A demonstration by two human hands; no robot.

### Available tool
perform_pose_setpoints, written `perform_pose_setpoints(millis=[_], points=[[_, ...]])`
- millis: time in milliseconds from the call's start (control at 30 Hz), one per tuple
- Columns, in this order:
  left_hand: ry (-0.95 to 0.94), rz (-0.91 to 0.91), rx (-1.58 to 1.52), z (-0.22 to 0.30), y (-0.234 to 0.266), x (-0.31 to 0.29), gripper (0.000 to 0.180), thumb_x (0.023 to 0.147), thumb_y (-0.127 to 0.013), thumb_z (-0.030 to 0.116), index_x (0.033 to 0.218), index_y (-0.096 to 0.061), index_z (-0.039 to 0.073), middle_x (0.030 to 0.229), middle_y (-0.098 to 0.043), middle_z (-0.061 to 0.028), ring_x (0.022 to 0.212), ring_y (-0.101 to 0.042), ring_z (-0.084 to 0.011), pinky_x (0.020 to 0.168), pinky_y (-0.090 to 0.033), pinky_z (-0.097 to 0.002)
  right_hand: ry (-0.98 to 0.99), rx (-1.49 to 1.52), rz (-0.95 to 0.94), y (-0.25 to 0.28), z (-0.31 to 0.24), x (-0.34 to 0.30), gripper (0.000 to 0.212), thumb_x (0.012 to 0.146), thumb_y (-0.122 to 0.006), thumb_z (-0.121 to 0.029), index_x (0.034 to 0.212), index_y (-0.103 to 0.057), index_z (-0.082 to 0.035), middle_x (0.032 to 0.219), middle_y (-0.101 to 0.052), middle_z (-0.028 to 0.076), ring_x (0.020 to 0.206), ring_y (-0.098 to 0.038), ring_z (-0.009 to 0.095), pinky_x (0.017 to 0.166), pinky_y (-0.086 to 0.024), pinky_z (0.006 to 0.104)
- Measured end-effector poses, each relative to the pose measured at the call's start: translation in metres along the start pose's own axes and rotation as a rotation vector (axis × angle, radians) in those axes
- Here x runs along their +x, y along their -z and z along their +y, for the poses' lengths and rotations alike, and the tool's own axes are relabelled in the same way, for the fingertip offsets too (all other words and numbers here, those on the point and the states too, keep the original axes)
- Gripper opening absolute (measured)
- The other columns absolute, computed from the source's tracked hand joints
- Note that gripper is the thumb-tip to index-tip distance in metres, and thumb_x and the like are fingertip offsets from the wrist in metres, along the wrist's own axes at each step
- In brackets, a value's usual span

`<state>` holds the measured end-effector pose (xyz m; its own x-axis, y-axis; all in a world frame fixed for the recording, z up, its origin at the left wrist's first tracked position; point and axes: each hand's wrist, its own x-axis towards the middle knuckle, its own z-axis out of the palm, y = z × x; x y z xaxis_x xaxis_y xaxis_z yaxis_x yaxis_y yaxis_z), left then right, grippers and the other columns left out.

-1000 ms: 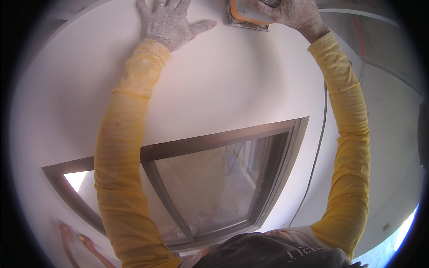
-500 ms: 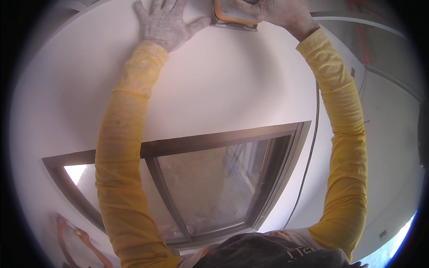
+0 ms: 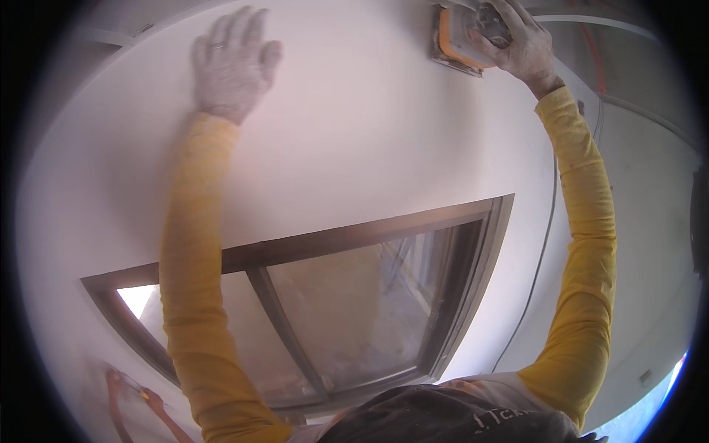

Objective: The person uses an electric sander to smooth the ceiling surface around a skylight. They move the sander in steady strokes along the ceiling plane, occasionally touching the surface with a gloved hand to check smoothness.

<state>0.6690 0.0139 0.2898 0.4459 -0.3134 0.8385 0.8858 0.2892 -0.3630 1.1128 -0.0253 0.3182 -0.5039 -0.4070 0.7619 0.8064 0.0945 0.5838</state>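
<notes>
In the head view, the right hand (image 3: 526, 53) is curled around an orange-and-grey sander (image 3: 459, 40) set against the pale wall (image 3: 347, 140), above the window (image 3: 347, 317). The left hand (image 3: 233, 70), blurred, has its fingers slightly spread, well left; whether it touches the wall I cannot tell.

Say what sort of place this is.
Probably an interior under construction or renovation: a pale bare wall, dark-framed window, and dusty right hand holding an orange and grey tool.
</notes>
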Motion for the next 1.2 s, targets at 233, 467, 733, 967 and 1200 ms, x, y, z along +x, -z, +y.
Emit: perform_pose_setpoints(millis=[233, 467, 733, 967, 1200], points=[[-0.142, -0.060, -0.210, 0.116, -0.016, 0.078, 0.056, 0.103, -0.052, 0.048, 0.149, -0.054, 0.016, 0.154, -0.053, -0.0024, 0.142, -0.045, -0.0271, 0.115, -0.032, -0.0572, 0.017, -0.046, -0.014, 0.003, 0.014, -0.011, 0.065, 0.073, -0.085, -0.043, 0.125, -0.065, -0.009, 0.110, -0.070, 0.016, 0.092, -0.071, 0.039, 0.077, -0.059, 0.0478], [-0.173, 0.034, -0.364, 0.106, -0.010, 0.086, 0.048, 0.099, -0.058, 0.037, 0.138, -0.063, 0.010, 0.142, -0.062, -0.0087, 0.140, -0.046, -0.0285, 0.115, -0.031, -0.0564, 0.087, 0.003, 0.011, 0.014, -0.004, 0.015, 0.061, 0.072, -0.084, -0.039, 0.121, -0.065, -0.010, 0.107, -0.069, 0.012, 0.088, -0.072, 0.035, 0.072, -0.059, 0.0441], [-0.067, 0.057, -0.330, 0.075, 0.005, 0.074, 0.046, 0.098, -0.059, 0.033, 0.137, -0.063, 0.008, 0.139, -0.063, -0.0103, 0.138, -0.048, -0.0281, 0.115, -0.031, -0.0549, 0.125, 0.088, 0.035, 0.009, -0.041, 0.058, 0.060, 0.076, -0.079, -0.035, 0.127, -0.060, -0.008, 0.111, -0.069, 0.012, 0.093, -0.071, 0.034, 0.077, -0.059, 0.0447], [-0.084, -0.086, -0.180, 0.036, 0.006, 0.061, 0.051, 0.103, -0.052, 0.042, 0.148, -0.055, 0.018, 0.152, -0.055, -0.0015, 0.142, -0.047, -0.0247, 0.115, -0.033, -0.0540, 0.100, 0.048, -0.018, 0.006, -0.001, 0.033, 0.067, 0.072, -0.079, -0.035, 0.131, -0.060, -0.009, 0.118, -0.067, 0.015, 0.101, -0.070, 0.037, 0.084, -0.058, 0.0460], [-0.087, -0.064, -0.033, 0.022, -0.003, 0.050, 0.050, 0.106, -0.050, 0.047, 0.150, -0.053, 0.025, 0.151, -0.057, 0.0015, 0.141, -0.049, -0.0231, 0.115, -0.034, -0.0532, -0.011, 0.006, -0.138, 0.019, 0.066, -0.033, 0.064, 0.074, -0.080, -0.038, 0.129, -0.063, -0.011, 0.122, -0.067, 0.016, 0.105, -0.068, 0.040, 0.089, -0.056, 0.0504]])
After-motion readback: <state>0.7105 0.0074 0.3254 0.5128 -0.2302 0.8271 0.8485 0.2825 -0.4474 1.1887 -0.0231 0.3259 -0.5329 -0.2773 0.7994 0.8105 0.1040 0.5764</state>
